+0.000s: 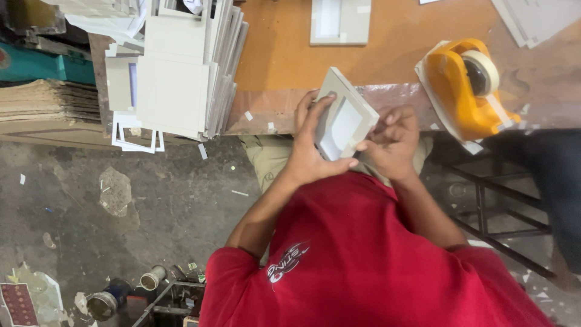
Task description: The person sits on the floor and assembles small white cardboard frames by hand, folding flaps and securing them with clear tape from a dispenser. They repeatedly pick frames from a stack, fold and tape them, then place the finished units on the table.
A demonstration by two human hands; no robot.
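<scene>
Orange tape dispenser (469, 88), stacked grey boards (181, 72)

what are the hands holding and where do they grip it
Both hold a grey cardboard frame above the table edge: the left hand on its near left edge, the right hand at its lower right corner.

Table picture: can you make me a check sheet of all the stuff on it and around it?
Surface: orange-brown table, worn front edge.
Job's things: grey card frame, tilted, held above the table edge.
Clutter: stack of grey boards; second frame; orange tape dispenser; small paper scraps.
Grippers: left hand and right hand both grip the grey card frame.
Cables: nothing seen.
Surroundings: dirty floor with tins; dark metal bars to the right.
</scene>
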